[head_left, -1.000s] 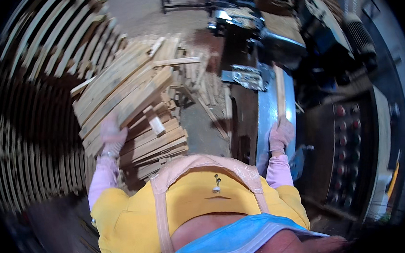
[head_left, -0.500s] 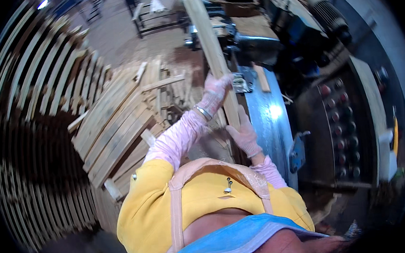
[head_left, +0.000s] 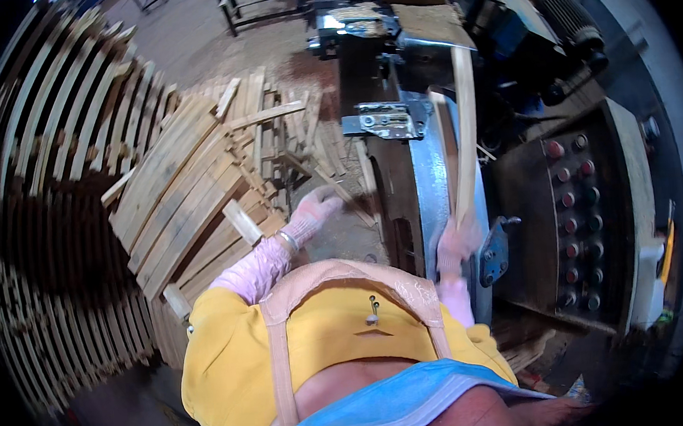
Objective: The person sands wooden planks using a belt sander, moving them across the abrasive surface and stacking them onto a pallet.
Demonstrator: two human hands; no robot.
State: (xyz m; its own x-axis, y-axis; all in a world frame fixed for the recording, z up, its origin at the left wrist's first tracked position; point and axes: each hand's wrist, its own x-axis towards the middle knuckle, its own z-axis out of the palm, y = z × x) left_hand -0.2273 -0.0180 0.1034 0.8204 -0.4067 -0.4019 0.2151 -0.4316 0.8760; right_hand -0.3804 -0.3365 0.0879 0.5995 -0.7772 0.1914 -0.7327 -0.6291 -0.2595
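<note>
My right hand [head_left: 457,241], in a pale knit glove and somewhat blurred, grips the near end of a long wooden board [head_left: 465,117]. The board points away from me along the right side of the blue-grey metal machine table [head_left: 428,163]. A shorter wooden strip [head_left: 445,138] lies just left of it. My left hand [head_left: 317,211], gloved too, hangs in the air between the stacked boards and the machine. Nothing shows in it, and its fingers are loosely stretched out. A metal clamp-like block [head_left: 382,121] sits at the table's left edge.
Stacked boards [head_left: 174,201] stand at my left, with loose offcuts [head_left: 316,139] beyond them. Tall racks of slats [head_left: 57,114] line the far left. On the right is a control panel [head_left: 576,220] with several buttons. A motor [head_left: 565,19] stands at the back right.
The long board has swung from the machine's left side to the right of its table with my right hand. My left hand has let go of it and drawn back left.
</note>
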